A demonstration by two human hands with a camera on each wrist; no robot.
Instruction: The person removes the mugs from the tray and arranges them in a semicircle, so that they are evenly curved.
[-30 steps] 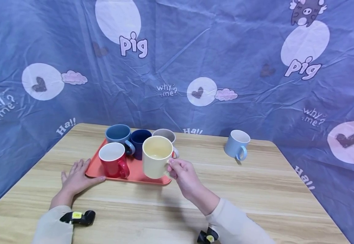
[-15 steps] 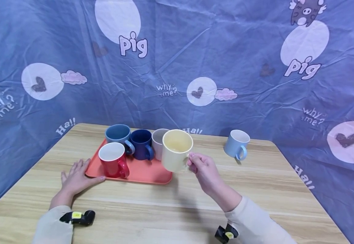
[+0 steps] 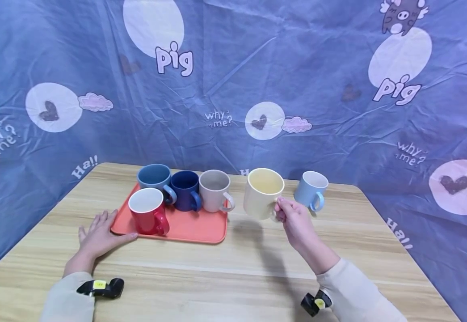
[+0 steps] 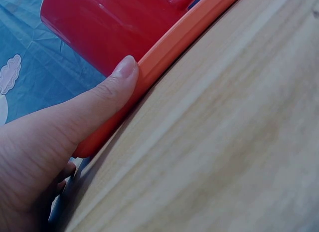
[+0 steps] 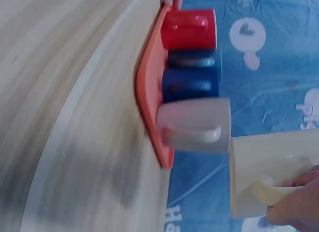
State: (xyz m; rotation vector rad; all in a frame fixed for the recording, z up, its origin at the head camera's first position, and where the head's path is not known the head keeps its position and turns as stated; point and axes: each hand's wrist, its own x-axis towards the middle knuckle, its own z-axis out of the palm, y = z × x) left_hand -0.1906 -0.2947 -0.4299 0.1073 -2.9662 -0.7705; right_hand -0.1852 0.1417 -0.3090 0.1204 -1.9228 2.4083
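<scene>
My right hand [image 3: 299, 225] grips a cream mug [image 3: 262, 197] by its handle, holding it upright above the table to the right of the tray; a shadow falls on the wood below. My left hand [image 3: 99, 237] lies spread at the near left corner of the orange tray [image 3: 193, 229], its thumb [image 4: 107, 95] against the tray's edge. On the tray stand a red mug [image 3: 146, 213] near that hand, a teal-blue mug [image 3: 153, 176], a navy mug [image 3: 185, 192] and a light grey mug [image 3: 214, 192] in a row behind.
A light blue mug [image 3: 309, 191] stands at the back right of the wooden table [image 3: 201, 286], beyond the cream mug. Behind the table hangs a blue printed cloth [image 3: 225, 80].
My right hand has carried the cream mug from above the tray to the right, past the tray's edge, uncovering the navy and grey mugs. The left hand has stayed in place.
</scene>
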